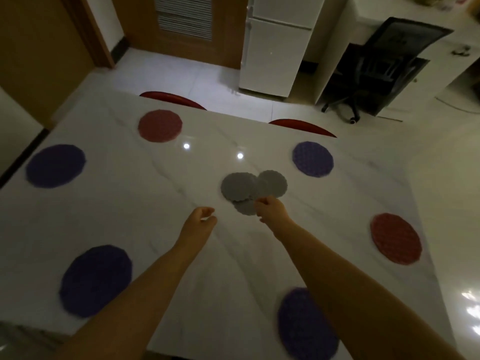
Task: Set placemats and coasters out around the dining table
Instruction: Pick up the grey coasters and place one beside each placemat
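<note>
Dim room, white marbled counter (130, 203); fridge (275, 48) and office chair (376, 74) beyond. Six round placemats already ring the edge: purple (55, 166), red (159, 126), purple (313, 159), red (396, 239), purple (306, 323), purple (96, 280).

Grey coasters (239, 187) lie in a loose overlapping pile mid-counter, not yet dealt out.

Right hand (272, 210) is the nearer grip: fingertips pinched at the near edge of the pile, apparently on the lowest coaster; hold not certain. Pile fans away from it, forward and slightly left.

Left hand (200, 220) hovers just left of the right, fingers loosely curled, empty, clear of the pile.

Judgement: placemats done; coaster distribution starting.
</note>
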